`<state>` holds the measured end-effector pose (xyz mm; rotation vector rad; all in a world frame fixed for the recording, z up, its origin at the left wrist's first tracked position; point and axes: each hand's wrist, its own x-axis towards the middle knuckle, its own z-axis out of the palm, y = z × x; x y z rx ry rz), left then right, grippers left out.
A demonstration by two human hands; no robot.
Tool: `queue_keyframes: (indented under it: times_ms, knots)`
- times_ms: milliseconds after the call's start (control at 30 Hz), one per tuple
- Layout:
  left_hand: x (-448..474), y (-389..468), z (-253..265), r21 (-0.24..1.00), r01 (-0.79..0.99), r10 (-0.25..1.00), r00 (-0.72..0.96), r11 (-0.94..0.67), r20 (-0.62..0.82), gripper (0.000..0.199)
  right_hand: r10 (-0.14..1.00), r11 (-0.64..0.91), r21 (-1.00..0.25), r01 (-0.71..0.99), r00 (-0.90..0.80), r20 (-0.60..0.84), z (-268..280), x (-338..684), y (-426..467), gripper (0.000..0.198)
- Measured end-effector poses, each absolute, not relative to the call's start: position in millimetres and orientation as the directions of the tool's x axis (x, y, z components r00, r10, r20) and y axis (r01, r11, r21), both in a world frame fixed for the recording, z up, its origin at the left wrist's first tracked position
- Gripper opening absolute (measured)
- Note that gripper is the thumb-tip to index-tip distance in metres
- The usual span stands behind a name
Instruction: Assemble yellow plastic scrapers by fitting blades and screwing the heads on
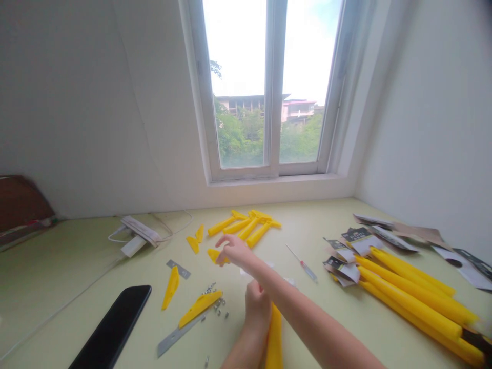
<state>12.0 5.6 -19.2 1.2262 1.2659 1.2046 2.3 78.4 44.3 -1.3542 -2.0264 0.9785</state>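
My left hand (257, 306) is closed around a long yellow handle (274, 335) that runs toward the table's near edge. Crossing above it, my right arm reaches forward and left. The fingers of my right hand (231, 251) are bent at a small yellow plastic piece (212, 254), which they seem to pinch; part of it is hidden. White film-like material (290, 281) shows behind my right forearm. To the left lie a large yellow wing-shaped piece (200, 308), a metal blade (180, 335) and several small screws (218, 305).
Yellow T-headed handles (249, 224) lie near the window. A screwdriver (303, 265) is right of my forearm. Yellow tubes (415, 297) with card labels (359, 241) fill the right side. A black phone (115, 325) and a power strip (140, 229) are left. Another yellow piece (170, 288) touches a short blade (184, 271).
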Motion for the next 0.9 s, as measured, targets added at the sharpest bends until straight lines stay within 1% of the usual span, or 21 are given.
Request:
queue_keyframes:
  times_ms: [33,67,133,200,233,267,300,333,367,467,533,633,733,800,900]
  knots:
    - [10.8,5.8,-17.9,1.000,-0.025,0.997,-0.073,0.012,-0.014,0.020,0.927,0.232,-0.836,0.498,-0.373,0.036,49.2,16.3,71.0,0.035]
    - [9.9,5.5,-17.2,0.994,-0.107,0.997,-0.064,0.038,-0.045,0.019,0.929,0.220,-0.892,0.396,-0.365,0.068,53.6,31.9,63.4,0.032]
    - [9.5,4.5,-16.7,0.959,-0.278,0.997,-0.042,0.055,-0.070,0.019,0.929,0.207,-0.955,0.210,-0.348,0.125,60.4,66.0,49.8,0.030]
    - [10.1,3.9,-16.5,0.921,-0.382,0.994,-0.036,0.078,-0.099,0.018,0.931,0.205,-0.977,0.056,-0.318,0.178,63.2,100.6,41.1,0.034]
    - [10.3,3.9,-16.2,0.909,-0.408,0.992,-0.046,0.089,-0.117,0.018,0.933,0.169,-0.977,-0.128,-0.300,0.200,62.7,116.7,38.8,0.035]
    - [10.2,4.0,-15.6,0.903,-0.418,0.989,-0.058,0.098,-0.134,0.018,0.936,0.142,-0.954,-0.264,-0.279,0.216,60.8,131.4,37.7,0.033]
    - [9.8,4.2,-14.7,0.901,-0.420,0.987,-0.069,0.105,-0.147,0.019,0.934,0.129,-0.935,-0.330,-0.277,0.226,57.6,144.4,37.5,0.028]
    - [9.2,4.3,-13.5,0.902,-0.418,0.985,-0.074,0.109,-0.154,0.019,0.940,0.137,-0.932,-0.336,-0.252,0.230,53.4,155.5,37.7,0.023]
    - [8.5,4.3,-12.1,0.903,-0.415,0.985,-0.073,0.111,-0.155,0.020,0.953,0.135,-0.948,-0.289,-0.224,0.204,48.4,164.5,38.2,0.022]
    - [6.8,3.2,-6.6,0.903,-0.415,0.985,-0.076,0.108,-0.153,0.019,0.984,0.149,-0.987,-0.058,-0.090,0.154,35.1,179.2,37.7,0.025]
    - [7.0,1.8,-3.2,0.900,-0.423,0.985,-0.077,0.106,-0.152,0.020,0.982,0.181,-0.982,0.051,-0.069,0.177,31.2,179.6,34.6,0.028]
    - [8.6,-0.5,-0.2,0.896,-0.429,0.986,-0.056,0.117,-0.155,0.021,0.954,0.249,-0.960,0.127,-0.202,0.221,31.8,170.2,27.2,0.026]
    - [10.3,-2.4,1.2,0.900,-0.418,0.990,-0.022,0.120,-0.142,0.023,0.922,0.249,-0.956,0.158,-0.341,0.184,32.2,156.8,20.3,0.029]
    - [11.1,-3.1,2.1,0.900,-0.420,0.991,-0.003,0.119,-0.132,0.026,0.914,0.276,-0.939,0.207,-0.360,0.189,30.6,150.2,17.1,0.029]
    - [11.9,-3.9,3.8,0.897,-0.425,0.992,0.016,0.123,-0.128,0.028,0.911,0.339,-0.885,0.319,-0.345,0.225,27.3,146.3,14.6,0.028]
